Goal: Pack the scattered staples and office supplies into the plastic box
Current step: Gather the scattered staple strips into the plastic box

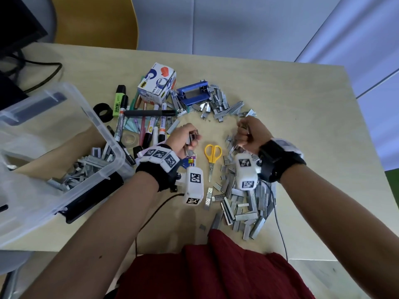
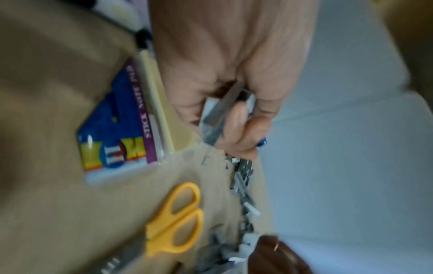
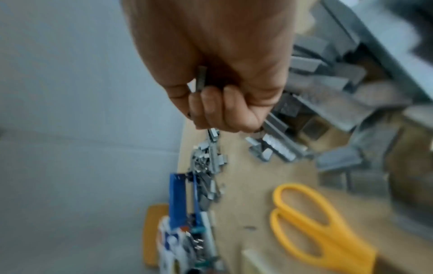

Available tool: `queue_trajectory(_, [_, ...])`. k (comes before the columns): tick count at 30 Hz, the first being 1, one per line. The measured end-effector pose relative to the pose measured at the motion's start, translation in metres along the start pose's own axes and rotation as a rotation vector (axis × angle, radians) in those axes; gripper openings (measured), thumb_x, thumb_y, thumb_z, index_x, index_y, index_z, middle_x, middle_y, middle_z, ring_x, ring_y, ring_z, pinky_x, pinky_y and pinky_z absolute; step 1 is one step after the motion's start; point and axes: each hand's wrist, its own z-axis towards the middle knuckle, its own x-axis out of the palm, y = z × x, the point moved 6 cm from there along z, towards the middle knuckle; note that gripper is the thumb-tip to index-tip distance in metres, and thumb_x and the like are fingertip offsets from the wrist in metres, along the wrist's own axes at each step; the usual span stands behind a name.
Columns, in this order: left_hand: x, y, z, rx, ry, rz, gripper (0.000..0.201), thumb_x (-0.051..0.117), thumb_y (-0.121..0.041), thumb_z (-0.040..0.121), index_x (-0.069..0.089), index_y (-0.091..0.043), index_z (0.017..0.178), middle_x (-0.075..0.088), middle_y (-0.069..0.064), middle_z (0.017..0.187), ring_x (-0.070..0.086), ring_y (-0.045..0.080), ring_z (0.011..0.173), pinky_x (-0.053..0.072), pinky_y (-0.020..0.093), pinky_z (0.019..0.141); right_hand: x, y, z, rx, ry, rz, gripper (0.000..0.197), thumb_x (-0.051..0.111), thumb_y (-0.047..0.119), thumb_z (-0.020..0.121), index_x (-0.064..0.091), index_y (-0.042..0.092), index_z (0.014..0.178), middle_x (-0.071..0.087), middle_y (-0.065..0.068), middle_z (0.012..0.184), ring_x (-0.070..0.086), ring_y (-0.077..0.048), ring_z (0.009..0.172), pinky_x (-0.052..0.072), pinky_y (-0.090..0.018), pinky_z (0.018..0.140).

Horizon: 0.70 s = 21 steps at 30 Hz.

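Grey staple strips lie in heaps at the table's far middle (image 1: 220, 104) and near right (image 1: 244, 201). My left hand (image 1: 185, 139) is curled round a few staple strips (image 2: 225, 113) above the table, left of the yellow scissors (image 1: 212, 157). My right hand (image 1: 250, 134) is closed on more staple strips (image 3: 201, 78), right of the scissors (image 3: 316, 226). The clear plastic box (image 1: 64, 152) stands at the left with staples (image 1: 86, 167) inside.
Markers and pens (image 1: 151, 126), a green highlighter (image 1: 119, 100), a tape-dispenser carton (image 1: 157, 83), a blue stapler part (image 1: 193, 93) and a black tape roll (image 1: 103, 112) lie beyond my left hand. A sticky-note pack (image 2: 117, 133) sits under the left wrist. Cables trail off the near edge.
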Motion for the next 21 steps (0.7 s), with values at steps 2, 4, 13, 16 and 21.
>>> queue_trajectory(2, [0.004, 0.0, -0.005, -0.037, 0.064, -0.169, 0.03, 0.034, -0.01, 0.095, 0.036, -0.012, 0.066, 0.057, 0.001, 0.046, 0.037, 0.004, 0.028, 0.025, 0.011, 0.029, 0.002, 0.001, -0.004, 0.026, 0.072, 0.166, 0.009, 0.042, 0.016, 0.066, 0.033, 0.016, 0.063, 0.031, 0.006, 0.033, 0.026, -0.007, 0.026, 0.017, -0.01, 0.032])
queue_trajectory(4, [0.007, -0.002, -0.008, -0.045, 0.089, -0.264, 0.03, 0.035, -0.008, 0.095, 0.036, -0.012, 0.065, 0.057, 0.002, 0.048, 0.037, 0.004, 0.028, 0.025, 0.011, 0.029, 0.002, 0.002, -0.008, 0.029, 0.08, 0.204, 0.009, 0.043, 0.017, 0.063, 0.035, 0.015, 0.062, 0.04, 0.002, 0.038, 0.036, -0.009, 0.029, 0.022, -0.01, 0.031])
queue_trajectory(13, [0.018, 0.008, -0.011, -0.178, 0.182, -0.247, 0.028, 0.038, -0.02, 0.094, 0.048, -0.01, 0.07, 0.053, 0.0, 0.049, 0.042, 0.007, 0.032, 0.028, 0.01, 0.031, -0.021, 0.023, -0.008, -0.178, -0.324, -0.705, 0.033, 0.057, 0.027, 0.088, 0.043, 0.012, 0.063, 0.042, -0.002, 0.054, 0.038, -0.013, 0.043, 0.029, -0.019, 0.039])
queue_trajectory(16, [0.022, 0.013, -0.011, -0.192, 0.187, -0.109, 0.039, 0.042, -0.034, 0.096, 0.043, -0.013, 0.063, 0.051, -0.002, 0.045, 0.04, 0.005, 0.03, 0.026, 0.009, 0.031, -0.01, 0.025, -0.011, -0.249, -0.384, -1.283, 0.028, 0.057, 0.031, 0.088, 0.054, 0.004, 0.088, 0.052, -0.007, 0.082, 0.052, -0.023, 0.08, 0.043, -0.029, 0.065])
queue_trajectory(21, [0.026, 0.017, -0.004, -0.128, 0.121, 0.197, 0.035, 0.048, -0.025, 0.096, 0.041, -0.012, 0.063, 0.048, -0.006, 0.039, 0.032, 0.003, 0.024, 0.02, 0.008, 0.029, 0.007, 0.01, -0.019, -0.234, -0.395, -1.653, 0.032, 0.062, 0.031, 0.086, 0.056, 0.003, 0.1, 0.062, -0.012, 0.102, 0.058, -0.028, 0.091, 0.045, -0.034, 0.072])
